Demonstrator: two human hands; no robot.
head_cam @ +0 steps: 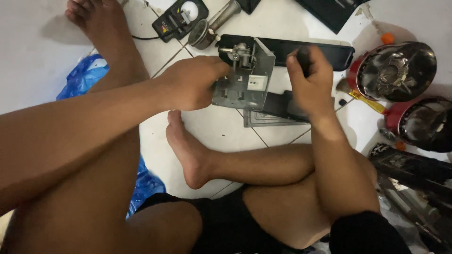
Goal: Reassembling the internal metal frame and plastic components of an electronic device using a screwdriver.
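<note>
Steadiness is what counts here: the grey metal bracket [245, 77] is best kept firmly pinched at its left edge by the left hand [190, 82], while the dark tool handle [303, 59] is held square in the closed right hand [308, 80]. The bracket is seen in the upper middle of the frame, tilted above the white tiled floor [221, 129], with a small valve on top and 1 white square on its face.

small white square label [257, 83] on grey metal bracket [245, 77], blue plastic bag [82, 75] at left
</note>
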